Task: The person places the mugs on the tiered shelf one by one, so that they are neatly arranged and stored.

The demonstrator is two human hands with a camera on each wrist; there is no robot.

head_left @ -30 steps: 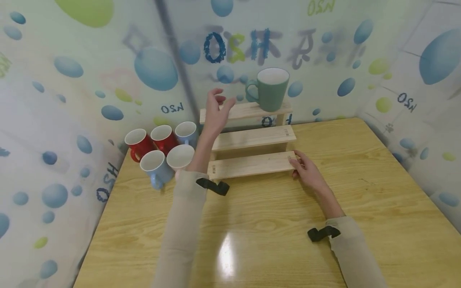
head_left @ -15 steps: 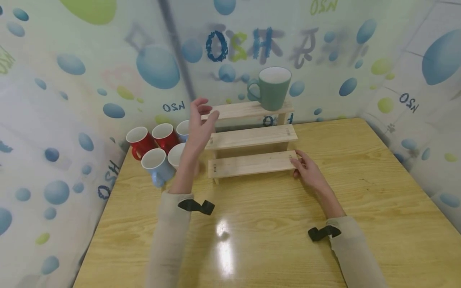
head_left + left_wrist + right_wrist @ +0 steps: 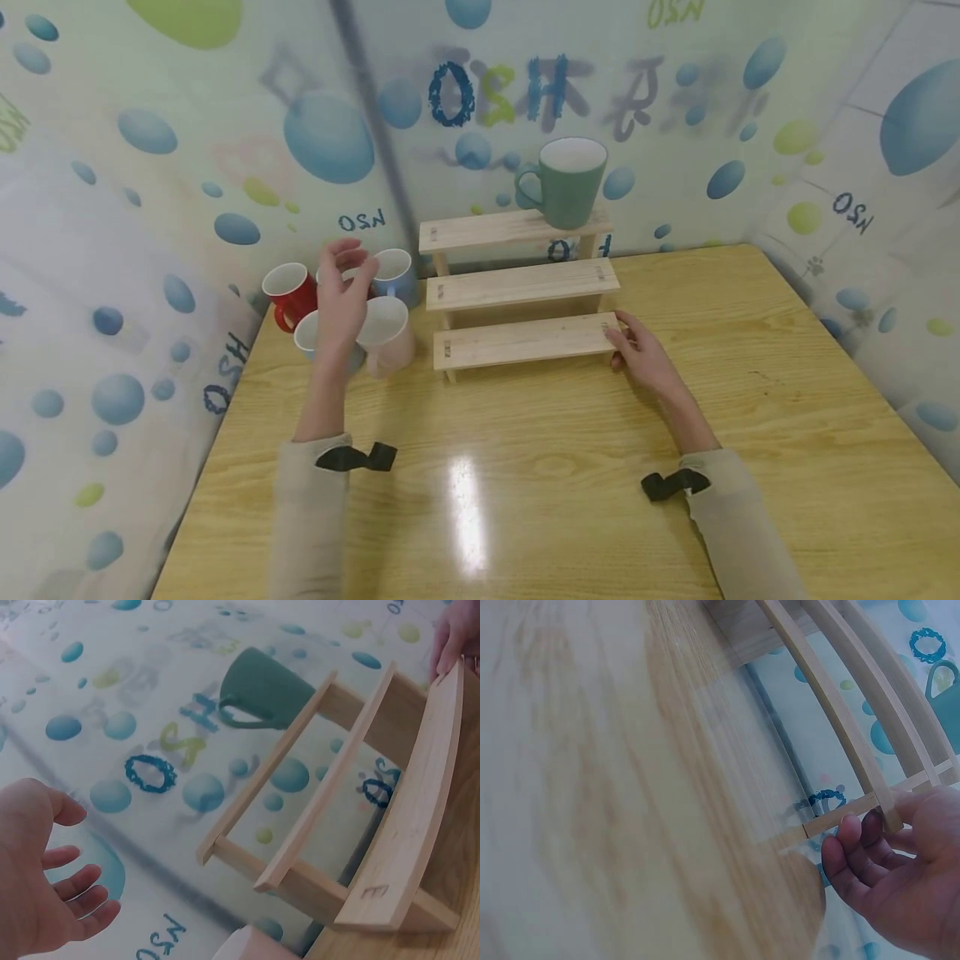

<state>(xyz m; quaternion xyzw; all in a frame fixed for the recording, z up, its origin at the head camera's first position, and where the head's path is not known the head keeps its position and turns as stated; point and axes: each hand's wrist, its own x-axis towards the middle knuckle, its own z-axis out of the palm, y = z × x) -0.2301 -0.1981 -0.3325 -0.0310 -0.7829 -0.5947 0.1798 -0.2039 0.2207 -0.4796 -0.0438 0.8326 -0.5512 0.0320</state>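
My left hand [image 3: 343, 300] is above the group of mugs at the left, its fingers loosely bent and holding nothing. It covers much of a light blue mug [image 3: 306, 330] and a second red mug in the head view. Close by stand a red mug [image 3: 292, 290], a pale pink mug [image 3: 390, 333] and another blue mug [image 3: 401, 279]. My right hand [image 3: 641, 354] pinches the right end of the lowest board of a three-step wooden shelf [image 3: 525, 342]. Upright on the top step, toward its right end, is a green mug [image 3: 573, 187] with its handle facing left.
The shelf stands on a wood-grain table [image 3: 555, 467] near its back edge. Behind and beside the table hangs a patterned wall covering [image 3: 645, 58] with blue and green spots. The middle and lowest boards carry no mugs.
My left hand has moved from beside the top step down and left to over the mugs, uncovering the shelf's left end. My right hand keeps its hold on the lowest board.
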